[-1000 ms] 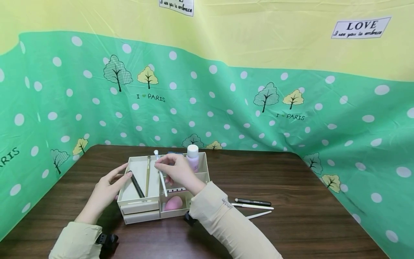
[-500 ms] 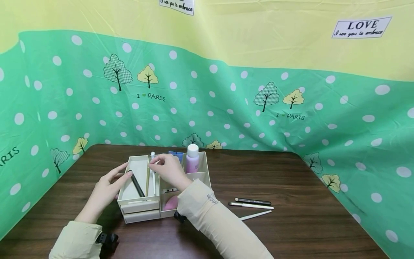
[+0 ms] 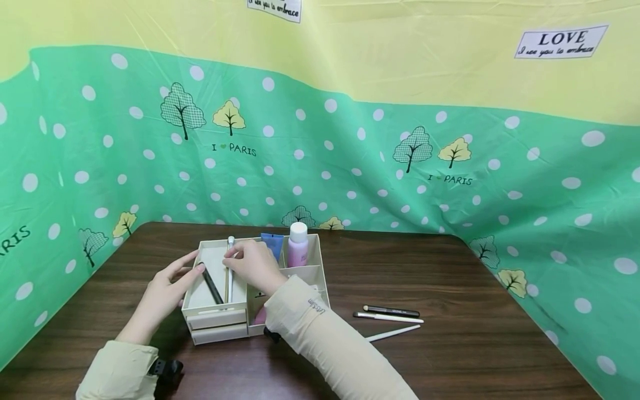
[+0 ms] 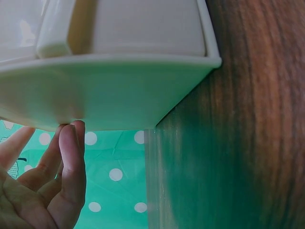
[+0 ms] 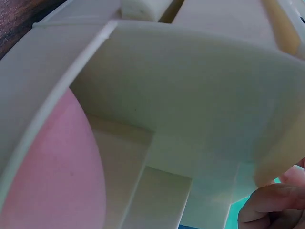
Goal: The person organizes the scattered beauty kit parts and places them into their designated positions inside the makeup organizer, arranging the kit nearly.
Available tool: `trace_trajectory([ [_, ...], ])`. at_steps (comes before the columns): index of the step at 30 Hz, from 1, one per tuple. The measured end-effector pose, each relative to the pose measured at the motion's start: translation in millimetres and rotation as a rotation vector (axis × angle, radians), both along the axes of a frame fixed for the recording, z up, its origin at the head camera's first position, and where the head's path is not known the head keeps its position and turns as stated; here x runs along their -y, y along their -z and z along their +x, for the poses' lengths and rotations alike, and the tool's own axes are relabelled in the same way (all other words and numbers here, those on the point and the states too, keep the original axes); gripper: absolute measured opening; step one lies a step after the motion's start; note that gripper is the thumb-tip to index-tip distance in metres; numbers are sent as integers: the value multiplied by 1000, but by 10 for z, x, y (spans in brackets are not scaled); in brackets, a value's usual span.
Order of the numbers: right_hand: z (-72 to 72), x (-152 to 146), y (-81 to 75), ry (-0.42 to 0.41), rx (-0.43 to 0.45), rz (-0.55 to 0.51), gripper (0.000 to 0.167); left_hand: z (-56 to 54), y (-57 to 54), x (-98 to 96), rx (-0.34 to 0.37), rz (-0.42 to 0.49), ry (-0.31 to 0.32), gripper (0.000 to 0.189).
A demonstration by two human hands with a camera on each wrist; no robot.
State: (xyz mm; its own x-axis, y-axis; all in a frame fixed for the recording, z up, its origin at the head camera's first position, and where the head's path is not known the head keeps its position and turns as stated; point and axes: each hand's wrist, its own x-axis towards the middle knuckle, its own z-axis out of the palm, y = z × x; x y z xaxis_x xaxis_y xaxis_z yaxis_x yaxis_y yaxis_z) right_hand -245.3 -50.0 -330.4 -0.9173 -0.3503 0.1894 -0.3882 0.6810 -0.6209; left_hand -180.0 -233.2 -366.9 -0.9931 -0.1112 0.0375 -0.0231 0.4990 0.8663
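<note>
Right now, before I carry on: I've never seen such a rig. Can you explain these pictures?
There's no machine, only a person's left hand and right hand. The wide picture comes from the head; each close-up comes from one wrist.

On the table stands a cream organizer. The left hand rests against its side. The right hand appears to pinch a white brush, beside a gold stick and a dark stick. Other compartments hold a blue tube, lilac bottle and rounded pink item.

To the right lie a black-handled brush and two white-handled sticks, one partly hidden.

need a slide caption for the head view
Left hand on a box, right hand pinching a white brush at its tray.
</note>
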Motion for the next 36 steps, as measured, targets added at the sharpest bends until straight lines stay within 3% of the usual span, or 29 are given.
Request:
trace_trajectory([
  [20, 3, -2, 43, -18, -15, 27, 15, 1, 12, 22, -4, -12, 6, 68],
  [36, 2, -33, 61, -18, -11, 55, 10, -2, -1, 9, -6, -4, 8, 67],
])
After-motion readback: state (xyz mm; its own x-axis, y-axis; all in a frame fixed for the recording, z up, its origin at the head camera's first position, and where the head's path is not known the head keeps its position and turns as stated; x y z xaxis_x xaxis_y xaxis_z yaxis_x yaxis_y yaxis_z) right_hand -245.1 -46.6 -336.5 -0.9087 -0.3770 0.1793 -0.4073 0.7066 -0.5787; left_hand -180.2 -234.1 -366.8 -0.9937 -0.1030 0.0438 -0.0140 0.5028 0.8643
